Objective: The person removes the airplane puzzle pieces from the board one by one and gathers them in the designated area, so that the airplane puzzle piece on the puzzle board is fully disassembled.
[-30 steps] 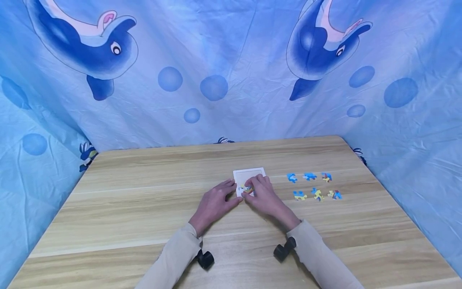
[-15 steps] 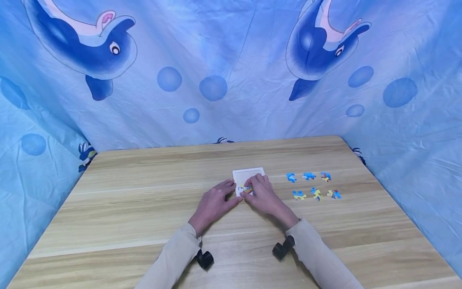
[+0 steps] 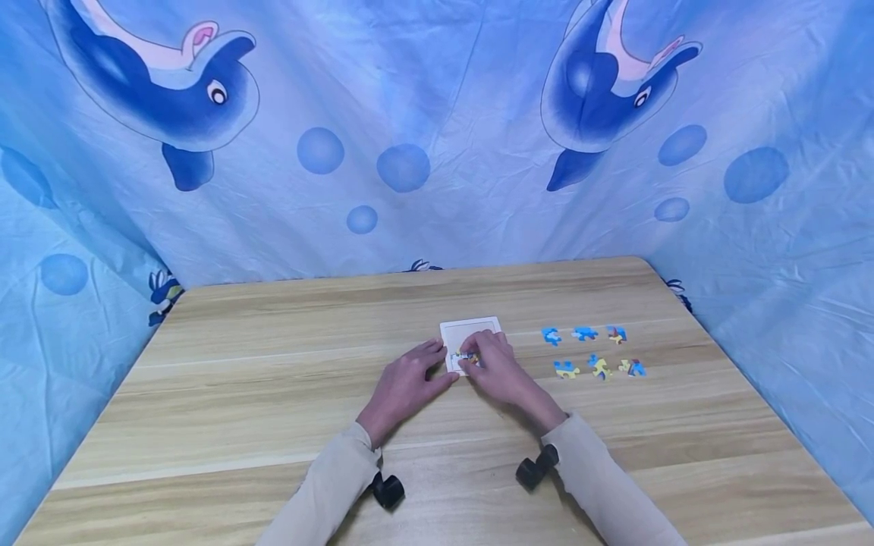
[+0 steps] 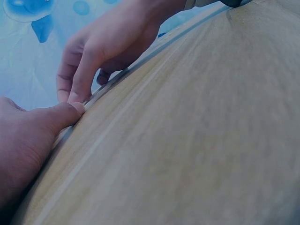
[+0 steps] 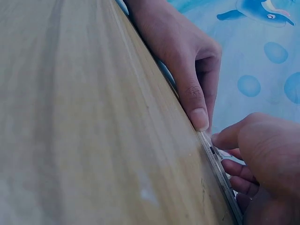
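A small white-rimmed puzzle tray [image 3: 469, 323] lies on the wooden table, with colourful jigsaw pieces [image 3: 456, 359] in its near part. At the tray's near left corner, my left hand [image 3: 407, 383] grips the rim, fingers along the left side and thumb at the near edge. My right hand [image 3: 501, 368] reaches over the tray from the right; its thumb and index finger pinch a jigsaw piece [image 3: 473, 357] low in the tray, mostly hidden by the fingers. Both wrist views show the left thumb [image 5: 200, 120] at the tray edge and the right fingertips [image 4: 77, 97] close beside it.
Several loose jigsaw pieces [image 3: 585, 334] in blue, yellow and red lie in two rows to the right of the tray. The wooden table [image 3: 273, 364] ends at a blue curtain [image 3: 437, 98] printed with dolphins. A black wrist camera [image 3: 389, 491] hangs under each sleeve.
The right thumb and index finger have shifted slightly within the tray, and the colours showing between them differ a little. The left hand stays in place at the tray corner.
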A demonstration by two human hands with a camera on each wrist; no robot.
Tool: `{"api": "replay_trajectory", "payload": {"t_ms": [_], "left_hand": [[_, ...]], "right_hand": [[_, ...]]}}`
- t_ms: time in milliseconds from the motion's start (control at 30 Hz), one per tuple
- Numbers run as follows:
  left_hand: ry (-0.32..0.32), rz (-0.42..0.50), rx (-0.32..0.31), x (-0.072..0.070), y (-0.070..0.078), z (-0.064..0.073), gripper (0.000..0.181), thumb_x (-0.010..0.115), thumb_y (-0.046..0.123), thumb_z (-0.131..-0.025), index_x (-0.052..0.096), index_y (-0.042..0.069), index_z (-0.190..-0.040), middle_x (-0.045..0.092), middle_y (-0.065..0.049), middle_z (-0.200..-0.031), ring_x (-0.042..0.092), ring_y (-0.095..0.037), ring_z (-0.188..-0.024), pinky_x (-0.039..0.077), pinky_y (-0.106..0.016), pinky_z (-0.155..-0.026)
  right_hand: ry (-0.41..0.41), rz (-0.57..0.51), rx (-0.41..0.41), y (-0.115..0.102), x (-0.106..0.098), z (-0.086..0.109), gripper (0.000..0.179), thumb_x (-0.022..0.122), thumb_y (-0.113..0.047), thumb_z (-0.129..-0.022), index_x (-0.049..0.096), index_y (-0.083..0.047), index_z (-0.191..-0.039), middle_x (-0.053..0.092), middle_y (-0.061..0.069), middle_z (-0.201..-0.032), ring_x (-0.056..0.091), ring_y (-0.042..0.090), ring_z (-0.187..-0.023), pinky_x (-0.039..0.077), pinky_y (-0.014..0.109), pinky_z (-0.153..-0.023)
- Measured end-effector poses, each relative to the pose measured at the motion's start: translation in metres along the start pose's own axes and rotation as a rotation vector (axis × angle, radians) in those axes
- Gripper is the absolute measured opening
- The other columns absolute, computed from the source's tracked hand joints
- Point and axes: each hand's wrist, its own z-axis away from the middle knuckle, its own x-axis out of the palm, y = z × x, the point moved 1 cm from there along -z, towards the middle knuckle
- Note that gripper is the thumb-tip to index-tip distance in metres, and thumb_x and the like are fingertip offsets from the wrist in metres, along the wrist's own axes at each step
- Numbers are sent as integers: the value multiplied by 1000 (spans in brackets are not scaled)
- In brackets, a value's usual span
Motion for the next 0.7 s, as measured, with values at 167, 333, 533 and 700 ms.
{"api": "replay_trajectory", "payload": {"t_ms": [167, 333, 533, 700], "left_hand": [[-6, 3, -6, 0, 0, 0, 55, 74, 46, -95, 70, 5, -133, 62, -13, -142, 56, -30, -135, 49, -47, -108], [-14, 2, -10, 0, 1, 0, 57, 72, 47, -96, 69, 5, -134, 61, -12, -144, 55, -30, -135, 49, -47, -108], [-19, -3, -9, 1, 0, -1, 58, 71, 49, -96, 68, 5, -134, 60, -12, -144, 55, -29, -136, 48, -46, -108], [-12, -2, -8, 2, -1, -1, 57, 72, 48, -96, 69, 5, -134, 61, -12, -143, 56, -29, -135, 49, -46, -108]], "right_hand": [[14, -26, -31, 1, -1, 1, 22, 74, -7, -93, 67, -4, -113, 63, 5, -106, 50, 27, -104, 39, 49, -96], [30, -7, -60, 1, -1, 3, 27, 75, -7, -92, 70, -2, -118, 63, 6, -104, 50, 27, -103, 40, 48, -95], [32, 8, -71, -1, -2, 4, 27, 74, -7, -93, 69, -3, -119, 61, 5, -103, 49, 27, -103, 43, 45, -92], [37, -7, -93, 0, -1, 4, 27, 73, -7, -95, 67, -7, -121, 58, 1, -100, 50, 23, -100, 46, 40, -85]]}}
